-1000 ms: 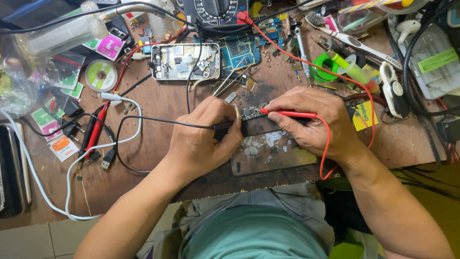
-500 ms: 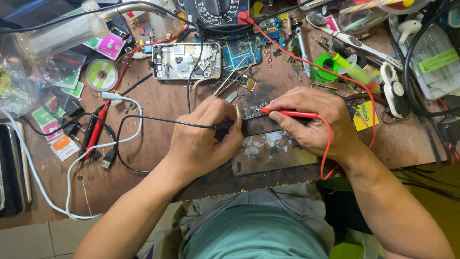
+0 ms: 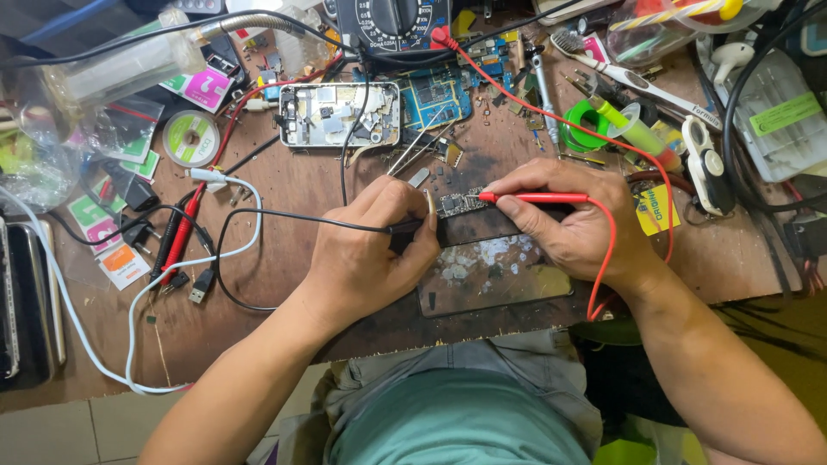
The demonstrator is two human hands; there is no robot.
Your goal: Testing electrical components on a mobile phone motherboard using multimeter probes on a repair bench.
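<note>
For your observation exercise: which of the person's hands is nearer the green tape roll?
Right. The right hand, holding the red probe, lies just below the green tape roll; the left hand is farther, down-left of it.

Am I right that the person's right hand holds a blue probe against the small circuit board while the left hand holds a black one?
Not quite. In the head view the probe in the right hand is red, not blue. Its tip does meet the small circuit board, and the left hand holds the black probe.
</note>
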